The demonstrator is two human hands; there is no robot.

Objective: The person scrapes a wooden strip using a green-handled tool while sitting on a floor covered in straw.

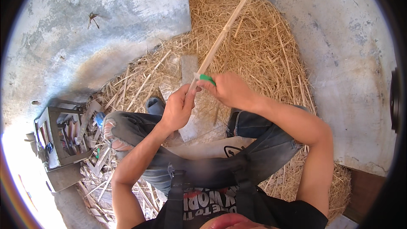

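Observation:
A long, pale split-bamboo strip (226, 29) slants up and away to the right, its far end over the straw. My left hand (177, 109) is closed around its near end, thumb along the strip. In my right hand (232, 90) is a small green-handled knife (207, 79), fingers wrapped round the handle. The short pale blade rests against the strip just beyond my left thumb. Most of the handle is hidden inside my right fist. Both hands meet in front of me, above my bent knees.
Loose straw (263, 38) and shavings cover much of the floor. Between my feet lies a flat grey board (189, 65). Worn pale walls (352, 59) stand at left and right. At the left, a small open shelf box (63, 133) holds slim items, with scraps beside it.

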